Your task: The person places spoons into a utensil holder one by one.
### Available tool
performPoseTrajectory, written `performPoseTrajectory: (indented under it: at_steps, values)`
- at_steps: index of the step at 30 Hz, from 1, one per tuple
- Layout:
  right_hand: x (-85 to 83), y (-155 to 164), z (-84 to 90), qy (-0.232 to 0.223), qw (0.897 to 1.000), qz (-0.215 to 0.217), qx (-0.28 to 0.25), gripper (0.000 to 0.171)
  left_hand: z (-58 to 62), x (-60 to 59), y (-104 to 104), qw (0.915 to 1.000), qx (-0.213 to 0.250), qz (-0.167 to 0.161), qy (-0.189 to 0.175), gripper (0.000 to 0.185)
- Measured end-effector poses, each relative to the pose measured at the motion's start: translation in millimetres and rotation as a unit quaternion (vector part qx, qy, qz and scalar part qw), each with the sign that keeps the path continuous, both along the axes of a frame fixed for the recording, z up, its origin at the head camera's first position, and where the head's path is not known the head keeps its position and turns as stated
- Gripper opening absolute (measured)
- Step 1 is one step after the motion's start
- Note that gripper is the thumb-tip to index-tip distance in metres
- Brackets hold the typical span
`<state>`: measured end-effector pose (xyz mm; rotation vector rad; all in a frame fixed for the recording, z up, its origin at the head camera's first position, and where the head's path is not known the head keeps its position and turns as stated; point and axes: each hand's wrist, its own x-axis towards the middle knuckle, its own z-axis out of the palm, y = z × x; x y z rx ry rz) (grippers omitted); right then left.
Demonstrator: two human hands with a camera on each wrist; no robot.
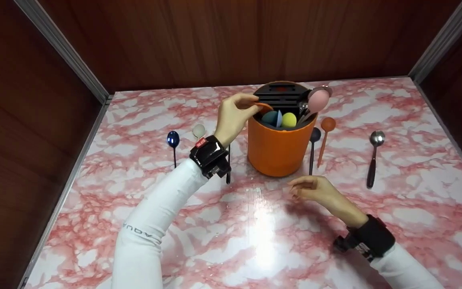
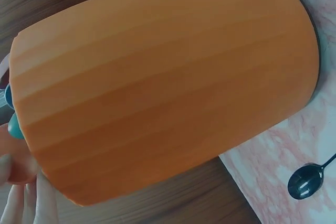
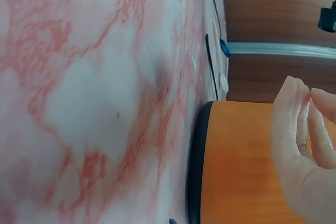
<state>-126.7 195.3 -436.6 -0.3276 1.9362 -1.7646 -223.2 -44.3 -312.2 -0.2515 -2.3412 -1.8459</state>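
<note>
An orange utensil holder (image 1: 279, 150) with a dark slotted top stands on the table. My left hand (image 1: 233, 116) is at its left rim, pinching an orange spoon (image 1: 264, 106) by the bowl between thumb and fingers; the handle is hidden inside the holder. Beside that bowl, teal (image 1: 270, 117), blue and yellow-green (image 1: 289, 120) spoon heads stick out. On the right side leans a pink spoon (image 1: 319, 100) with metal utensils. My right hand (image 1: 315, 192) hovers in front of the holder, its fingers loosely bent and holding nothing.
Left of the holder lie a blue spoon (image 1: 173, 139), a pale spoon (image 1: 199, 130) and a dark-handled one partly behind my left wrist. To the right are a dark spoon (image 1: 315, 135), another orange spoon (image 1: 328, 124) and a metal spoon (image 1: 377, 139). Wooden walls (image 1: 231, 44) enclose the table's back and sides.
</note>
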Motion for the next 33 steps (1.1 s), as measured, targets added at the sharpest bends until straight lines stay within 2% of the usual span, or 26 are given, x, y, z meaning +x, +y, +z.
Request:
performPoseTrajectory:
  at_steps: [7,13,18,24,28,33]
  values:
    - [-0.5,3,-3.2,-0.010,1.000,-0.011,0.007,0.035,-3.9,7.3,-13,0.9996,0.017,0.019,0.011,0.024]
    - [-1.0,6,-6.3,-0.009,1.000,-0.008,-0.007,0.028,-15.1,14.1,-23,0.9983,0.036,0.040,0.022,0.018]
    - [-2.8,9,-6.6,-0.016,1.000,-0.012,0.002,0.026,-30.7,21.5,-30,0.9960,0.076,0.042,-0.020,0.017]
    - [-6.9,14,-5.4,-0.015,0.999,-0.016,0.025,0.034,-49.8,34.3,-32,0.9890,0.119,0.018,-0.086,0.016]
    - [-10.2,17,-5.1,-0.002,0.999,-0.016,0.040,0.038,-59.2,44.0,-29,0.9849,0.124,0.000,-0.121,0.017]
    - [-13.2,21,-4.7,0.008,0.998,-0.020,0.051,0.041,-68.4,53.4,-24,0.9809,0.127,-0.020,-0.146,0.021]
